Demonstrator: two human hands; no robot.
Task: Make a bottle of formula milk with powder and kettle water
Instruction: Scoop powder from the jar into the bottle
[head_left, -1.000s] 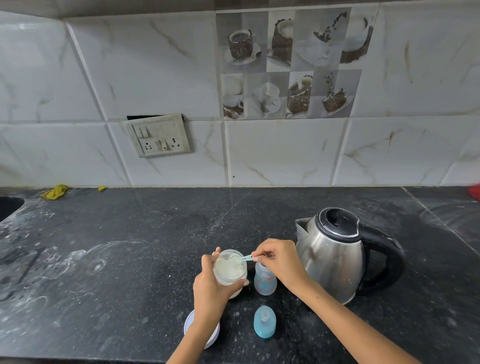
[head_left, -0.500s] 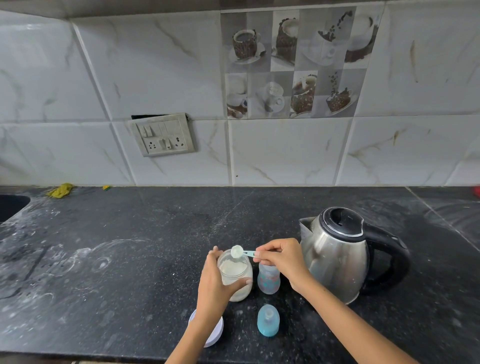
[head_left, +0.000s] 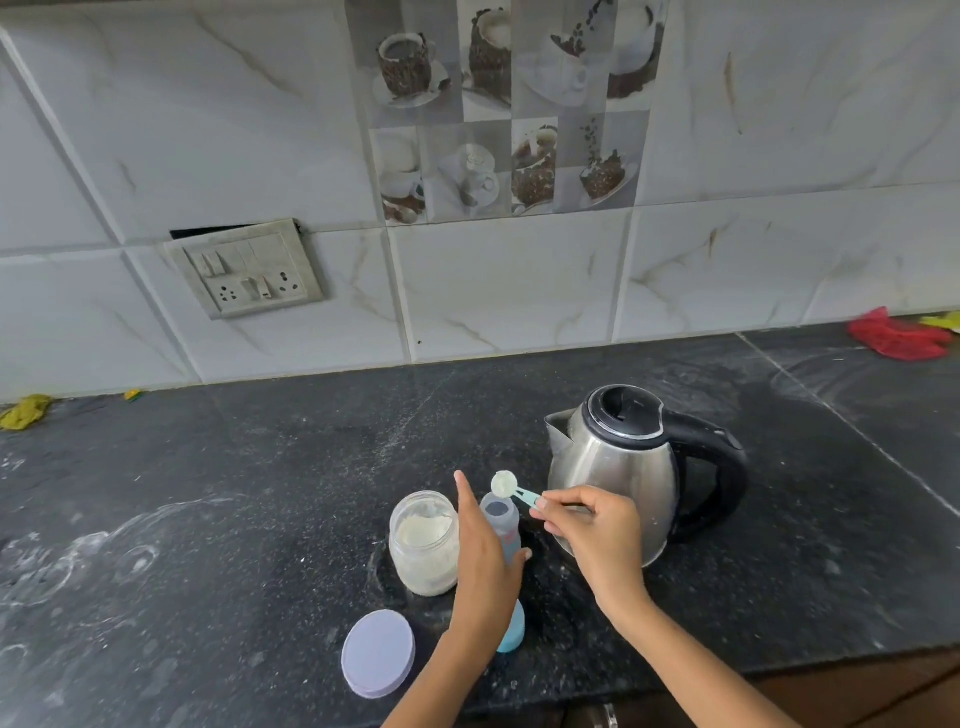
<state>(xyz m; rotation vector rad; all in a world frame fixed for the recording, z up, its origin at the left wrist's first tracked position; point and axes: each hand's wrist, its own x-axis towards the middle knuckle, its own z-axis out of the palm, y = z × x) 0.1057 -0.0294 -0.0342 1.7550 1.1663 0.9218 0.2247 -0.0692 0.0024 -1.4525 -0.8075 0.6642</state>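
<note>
Kettle (head_left: 618, 467) stands behind right fingers (head_left: 558, 506) pinching scoop (head_left: 511, 488); left hand (head_left: 483, 551) (beside jar (head_left: 423, 540)) grips bottle (head_left: 501, 519).

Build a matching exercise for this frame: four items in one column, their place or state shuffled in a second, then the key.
Items:
1. scoop
2. powder jar
3. jar lid
4. kettle

Places or states:
A. lying flat on the counter nearest the camera
B. pinched by the right hand above the bottle mouth
C. standing closed, right of the bottle
D. open, just left of the left hand

Pairs: 1-B, 2-D, 3-A, 4-C
</note>
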